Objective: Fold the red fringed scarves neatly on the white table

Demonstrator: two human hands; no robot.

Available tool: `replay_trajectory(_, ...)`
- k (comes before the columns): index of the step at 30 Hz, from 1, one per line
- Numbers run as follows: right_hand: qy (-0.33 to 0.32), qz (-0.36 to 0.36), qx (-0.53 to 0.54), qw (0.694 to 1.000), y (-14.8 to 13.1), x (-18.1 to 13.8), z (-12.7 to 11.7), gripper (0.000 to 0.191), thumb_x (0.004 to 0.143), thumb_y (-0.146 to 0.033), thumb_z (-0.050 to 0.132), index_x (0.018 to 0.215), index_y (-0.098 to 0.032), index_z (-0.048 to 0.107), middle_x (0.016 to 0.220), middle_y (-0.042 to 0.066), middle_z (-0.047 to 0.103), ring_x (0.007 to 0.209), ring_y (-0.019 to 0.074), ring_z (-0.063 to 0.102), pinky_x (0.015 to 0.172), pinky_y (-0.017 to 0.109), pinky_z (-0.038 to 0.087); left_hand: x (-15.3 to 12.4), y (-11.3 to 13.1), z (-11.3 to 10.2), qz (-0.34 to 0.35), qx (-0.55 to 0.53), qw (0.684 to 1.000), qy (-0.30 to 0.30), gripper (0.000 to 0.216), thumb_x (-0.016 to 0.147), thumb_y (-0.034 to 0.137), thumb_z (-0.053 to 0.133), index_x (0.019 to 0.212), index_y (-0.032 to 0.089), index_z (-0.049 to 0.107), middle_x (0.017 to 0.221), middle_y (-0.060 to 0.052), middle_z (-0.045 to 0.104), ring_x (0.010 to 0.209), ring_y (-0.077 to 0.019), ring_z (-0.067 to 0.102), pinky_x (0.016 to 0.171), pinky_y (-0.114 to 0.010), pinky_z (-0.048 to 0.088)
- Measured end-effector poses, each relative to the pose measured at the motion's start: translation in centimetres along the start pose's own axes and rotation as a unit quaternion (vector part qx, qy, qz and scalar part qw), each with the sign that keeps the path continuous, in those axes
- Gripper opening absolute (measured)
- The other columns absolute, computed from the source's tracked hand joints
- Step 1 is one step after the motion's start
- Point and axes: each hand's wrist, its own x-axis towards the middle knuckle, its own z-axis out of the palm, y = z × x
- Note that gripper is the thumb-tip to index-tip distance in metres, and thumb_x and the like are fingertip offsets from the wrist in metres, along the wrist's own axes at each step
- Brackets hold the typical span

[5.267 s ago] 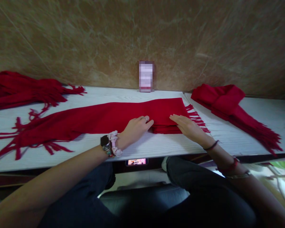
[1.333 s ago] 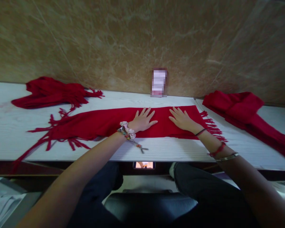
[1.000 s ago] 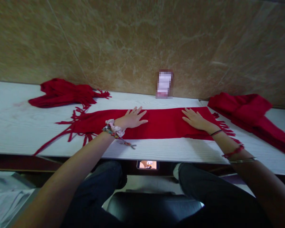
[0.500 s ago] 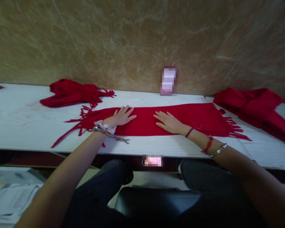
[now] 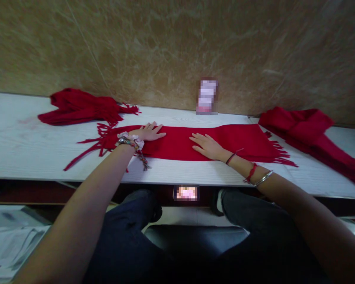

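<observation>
Left hand [image 5: 149, 132] is laid flat, fingers spread, near the far edge of the scarf [image 5: 177, 144] toward its left end; right hand [image 5: 207, 147] is set palm down by the middle, fingers slightly parted. Nothing is pinched by either. The scarf is stretched lengthwise across the table [image 5: 20, 146], between wall and lap, with loose fringe [image 5: 279, 152] at both ends. A smooth band is shown between the hands, while the left end is bunched and partly hidden by the wrist.

By its look, the cloth is judged light, soft and limp: little force is needed, but creases are easily made, and it could be slid over the table if pushed unevenly. Nothing fragile is suggested, though the thin fringe could be tangled or snagged. A hold is best taken at the corners where solid cloth is met by fringe, or along the long edges, with the middle supported so that sagging is avoided. How many layers are stacked cannot be told.

Farther out, a heaped red scarf is seen at the left [image 5: 83, 108] and another at the right [image 5: 298, 126]. A phone [image 5: 207, 96], its screen blurred, is propped at the wall [image 5: 154, 47].
</observation>
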Motion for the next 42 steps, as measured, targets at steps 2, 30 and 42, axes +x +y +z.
replay_trajectory(2,0.006,-0.001,-0.004,1.0,0.0,0.0,0.1,0.052,0.095,-0.04,0.03,0.139,-0.016,0.038,0.148,0.01,0.032,0.137,0.0217,0.026,0.11,0.046,0.021,-0.3,0.1,-0.2,-0.005,0.009,1.0,0.0,0.07,0.089,0.059,0.019,0.147,0.023,0.008,0.155,-0.009,0.005,0.141,-0.0292,0.007,0.11,-0.043,0.017)
replay_trajectory(30,0.016,-0.121,0.039,0.992,-3.2,-1.8,0.0,0.052,0.093,-0.043,0.036,0.136,-0.015,0.044,0.144,0.012,0.039,0.134,0.0249,0.031,0.11,0.049,0.024,-12.2,-1.8,0.5,-0.107,0.195,0.953,0.206,0.041,0.084,0.009,0.031,0.116,0.012,0.057,0.11,-0.015,0.061,0.097,-0.028,0.059,0.075,-0.036,0.044)
replay_trajectory(42,0.015,-0.115,0.049,0.992,-3.6,-1.9,-0.3,0.047,0.093,-0.024,0.035,0.139,-0.018,0.039,0.142,0.01,0.042,0.134,0.024,0.032,0.109,0.049,0.025,-14.1,-9.0,-0.3,-0.217,0.14,0.926,0.274,0.033,0.081,0.016,0.036,0.092,0.014,0.067,0.099,-0.015,0.063,0.097,-0.028,0.054,0.085,-0.042,0.034)
